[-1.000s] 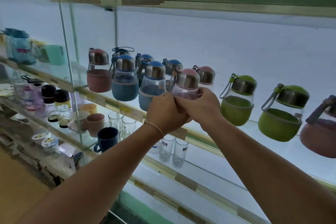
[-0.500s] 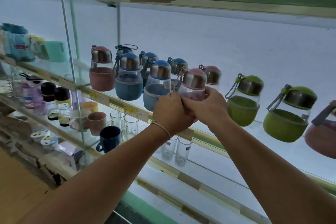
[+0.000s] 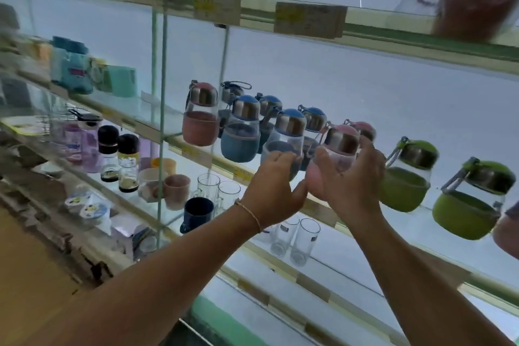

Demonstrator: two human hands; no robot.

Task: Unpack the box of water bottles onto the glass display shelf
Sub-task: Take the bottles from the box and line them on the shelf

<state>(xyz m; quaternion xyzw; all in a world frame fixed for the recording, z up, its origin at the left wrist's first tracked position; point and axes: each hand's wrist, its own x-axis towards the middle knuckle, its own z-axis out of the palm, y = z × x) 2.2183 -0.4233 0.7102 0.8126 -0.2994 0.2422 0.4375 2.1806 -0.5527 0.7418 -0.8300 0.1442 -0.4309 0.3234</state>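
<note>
Pink bottle [image 3: 339,143] stands on the glass display shelf [image 3: 224,163], in the front row between a blue bottle [image 3: 286,132] and a green bottle [image 3: 404,185]. Right hand [image 3: 351,180] cups it, thumb on the near side and fingers curved behind. Left hand [image 3: 272,188] is loosely curled and grips nothing, its thumb by the pink sleeve. Likely step: seating the bottle. Best to check the base sits flat, clear of the edge, then free the fingers sideways without nudging its neighbours.

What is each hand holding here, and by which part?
The right hand grips the pink-capped bottle round its glass body, below the cap. Whether the left hand holds anything cannot be told; its curled fingers lie beside it.
</note>
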